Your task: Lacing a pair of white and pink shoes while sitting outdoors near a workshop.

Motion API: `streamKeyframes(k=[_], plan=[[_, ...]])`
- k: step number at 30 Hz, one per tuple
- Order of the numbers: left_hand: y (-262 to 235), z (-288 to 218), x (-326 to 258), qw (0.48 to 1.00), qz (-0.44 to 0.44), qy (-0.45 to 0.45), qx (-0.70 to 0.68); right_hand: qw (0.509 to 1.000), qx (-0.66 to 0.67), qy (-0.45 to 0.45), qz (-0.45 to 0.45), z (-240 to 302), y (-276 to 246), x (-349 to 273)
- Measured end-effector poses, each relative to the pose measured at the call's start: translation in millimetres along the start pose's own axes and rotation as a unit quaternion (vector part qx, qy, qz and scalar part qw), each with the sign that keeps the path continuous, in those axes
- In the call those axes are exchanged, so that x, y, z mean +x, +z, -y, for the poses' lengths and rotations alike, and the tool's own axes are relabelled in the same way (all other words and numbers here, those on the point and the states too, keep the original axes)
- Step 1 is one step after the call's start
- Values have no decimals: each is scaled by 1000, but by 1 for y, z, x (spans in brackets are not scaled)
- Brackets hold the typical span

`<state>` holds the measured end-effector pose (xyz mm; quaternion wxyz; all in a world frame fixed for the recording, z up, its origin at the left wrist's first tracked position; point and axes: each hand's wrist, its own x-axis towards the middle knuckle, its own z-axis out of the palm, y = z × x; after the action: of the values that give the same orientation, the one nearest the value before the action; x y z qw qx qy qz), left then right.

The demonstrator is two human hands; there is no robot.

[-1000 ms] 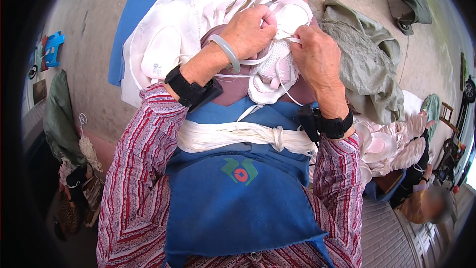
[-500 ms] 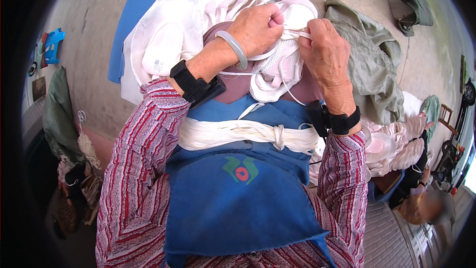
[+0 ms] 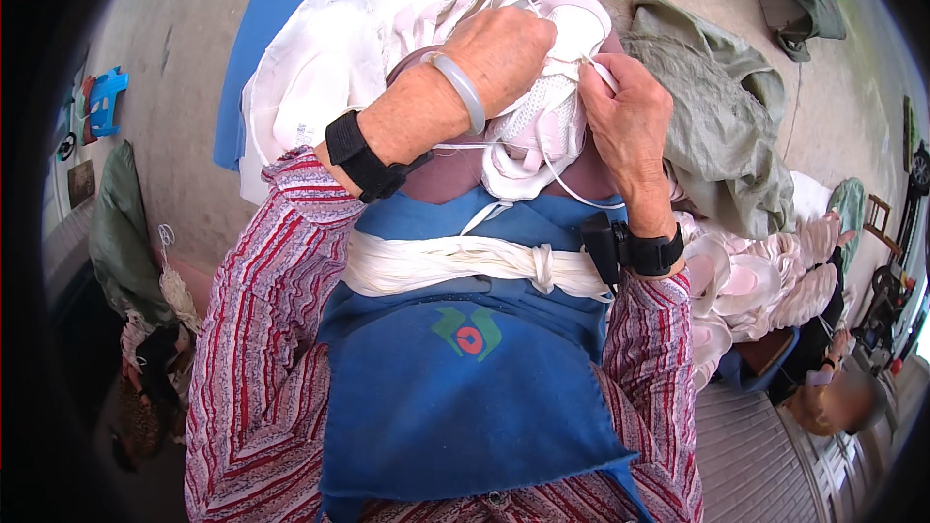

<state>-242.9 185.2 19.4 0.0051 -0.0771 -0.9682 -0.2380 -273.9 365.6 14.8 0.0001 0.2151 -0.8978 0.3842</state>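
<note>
Between the left hand, grip hidden, and right hand, pinching a lace, lies a pale shoe.

The left hand hides part of the shoe; a co-worker's head is blurred.

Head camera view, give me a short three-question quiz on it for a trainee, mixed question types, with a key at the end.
1. Which arm wears the pale bangle?
2. True or false: the bundle of white laces lies across the front of the blue apron.
3. Fill in the blank: beside the shoe, the right hand pinches a ____ between thumb and finger.

Key:
1. The left arm.
2. True.
3. White lace.
</note>
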Motion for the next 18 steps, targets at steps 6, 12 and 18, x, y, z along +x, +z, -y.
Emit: streamKeyframes(k=[6,12,18], plan=[[3,-1,2,1000,-3,-7,-4,997,-15,-65,-23,0,3,6],[7,0,2,1000,-10,4,0,997,-31,-76,9,-4,-3,15],[8,0,2,999,-26,39,-25,992,76,99,35,0,-10,-6]])
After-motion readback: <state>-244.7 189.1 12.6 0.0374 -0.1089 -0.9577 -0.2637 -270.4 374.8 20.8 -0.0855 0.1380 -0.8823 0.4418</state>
